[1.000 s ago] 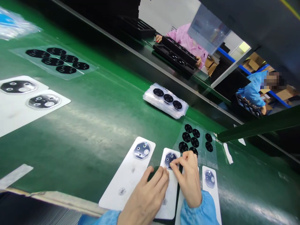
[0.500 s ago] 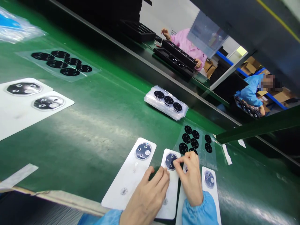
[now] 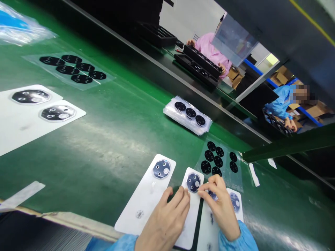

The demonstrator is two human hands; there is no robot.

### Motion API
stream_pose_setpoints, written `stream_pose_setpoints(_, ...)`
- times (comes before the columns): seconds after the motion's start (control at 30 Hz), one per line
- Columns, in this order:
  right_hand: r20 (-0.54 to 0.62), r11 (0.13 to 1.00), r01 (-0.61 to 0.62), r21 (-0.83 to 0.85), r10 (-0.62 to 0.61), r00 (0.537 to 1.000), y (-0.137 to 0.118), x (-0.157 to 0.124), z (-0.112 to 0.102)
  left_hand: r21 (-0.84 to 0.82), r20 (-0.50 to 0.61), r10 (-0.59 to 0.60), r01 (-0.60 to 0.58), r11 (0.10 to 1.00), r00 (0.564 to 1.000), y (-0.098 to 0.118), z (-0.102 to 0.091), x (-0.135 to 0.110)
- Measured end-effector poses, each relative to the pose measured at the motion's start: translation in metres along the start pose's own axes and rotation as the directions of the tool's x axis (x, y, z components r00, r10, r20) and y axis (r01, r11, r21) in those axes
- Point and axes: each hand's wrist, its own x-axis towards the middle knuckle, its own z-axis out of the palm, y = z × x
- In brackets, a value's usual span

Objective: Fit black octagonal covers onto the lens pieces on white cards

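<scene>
My left hand [image 3: 166, 218] rests with bent, parted fingers over the edges of two white panels that look like phone back covers. Its fingertips touch the narrower panel [image 3: 192, 216], just below a dark octagonal camera piece [image 3: 190, 179] with ring-shaped holes. At that piece's lower right edge, my right hand [image 3: 221, 205] holds thumb and index finger pinched together; whatever lies between them is too small to see. To the left lies the wider white panel [image 3: 143, 200]. A third panel [image 3: 205, 223] is partly hidden by my right hand, and a fourth [image 3: 235, 202] lies beyond it.
Clear sheets of black octagonal stickers [image 3: 218, 161] lie behind my right hand and at the far left [image 3: 67, 69]. A bagged stack [image 3: 187, 116] sits mid-bench. Other white panels [image 3: 34, 122] lie left. A green post [image 3: 288, 141] stands right. Two people work across the bench.
My right hand has moved slightly right and down, from the camera piece's face to its lower edge, still pinched. My left hand has stayed in place. The view has shifted a little.
</scene>
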Motion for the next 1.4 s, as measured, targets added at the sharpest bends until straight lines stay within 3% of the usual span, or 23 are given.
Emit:
stream_pose_setpoints(0.1, -0.009, 0.993, -0.085, 0.086, 0.087, 0.996, 0.006, 0.005, -0.009, -0.014, -0.017, 0.0, 0.0, 1.0, 1.0, 0.0, 0.001, -0.001)
stream_pose_setpoints(0.23, 0.029, 0.998, -0.049, 0.032, 0.048, 0.998, 0.001, 0.014, -0.001, -0.019, -0.02, 0.006, -0.007, 1.0, 1.0, -0.002, 0.004, -0.003)
stream_pose_setpoints(0.43, 0.005, 0.993, 0.032, -0.114, -0.032, 0.999, -0.016, 0.023, 0.011, -0.019, -0.014, 0.042, -0.042, 0.999, 0.999, -0.002, 0.011, -0.003)
stream_pose_setpoints(0.6, -0.028, 0.982, 0.055, -0.181, -0.061, 0.998, -0.015, 0.033, 0.019, -0.02, 0.003, 0.053, -0.053, 0.998, 0.999, -0.002, 0.01, -0.004)
stream_pose_setpoints(0.73, -0.153, 0.998, -0.053, -0.02, 0.049, 0.987, -0.006, 0.034, 0.018, -0.013, 0.011, 0.064, -0.064, 0.998, 0.998, -0.002, 0.008, -0.003)
stream_pose_setpoints(0.83, -0.23, 0.997, -0.072, -0.028, 0.063, 0.971, -0.007, 0.027, 0.016, -0.01, 0.018, 0.069, -0.069, 0.998, 0.997, -0.001, 0.008, -0.002)
stream_pose_setpoints(1.0, -0.124, 0.989, 0.035, -0.147, -0.054, 0.991, -0.015, 0.023, 0.022, -0.004, 0.025, 0.065, -0.065, 0.998, 0.998, -0.001, 0.009, -0.003)
stream_pose_setpoints(1.2, -0.225, 0.995, -0.065, -0.077, 0.046, 0.973, -0.01, 0.027, 0.016, -0.001, 0.028, 0.058, -0.058, 0.998, 0.998, -0.001, 0.007, -0.003)
stream_pose_setpoints(1.4, -0.123, 0.999, -0.016, -0.043, 0.01, 0.992, -0.011, 0.027, 0.019, 0.018, 0.01, 0.072, -0.072, 0.997, 0.997, -0.001, 0.005, -0.001)
